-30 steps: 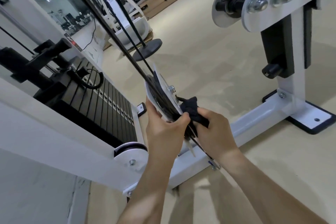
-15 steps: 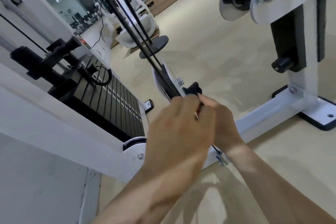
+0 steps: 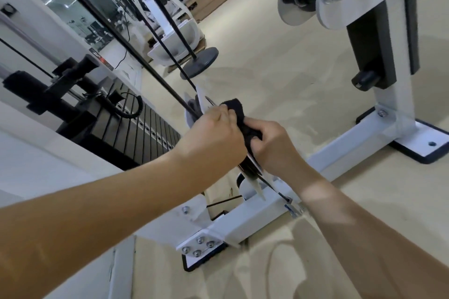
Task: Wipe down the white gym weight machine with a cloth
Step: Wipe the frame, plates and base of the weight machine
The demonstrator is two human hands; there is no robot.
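Since half a second ago, left hand [image 3: 213, 133] has dropped back toward lower left, uncovering the top of the cloth [image 3: 237, 110]; the two hands remain at the same station.

Obs. 1: cloth is black, bunched, pressed on the right-hand face of the white pulley bracket [image 3: 199, 102], which hangs on the cable [image 3: 116, 31] above the machine's base beam [image 3: 340, 150].

Obs. 2: right hand [image 3: 274, 145] has fingers curled tight round the lower part of the cloth. Left hand is closed on the bracket's left edge, apparently steadying it.

Obs. 3 (key relation): the bracket's long axis runs along the cable, from upper left down to lower right. The cloth sits between my two hands, up and slightly left of the right knuckles. Right hand is nearer. My judgement: the next stroke should follow that axis, with the left hand bracing against swing.

Obs. 4: weight stack [image 3: 136, 124] lies well to the left, untouched.

Writing: a small dark label [image 3: 100, 59] with a red mark on the white upright; too blurred to read. No brand legible.
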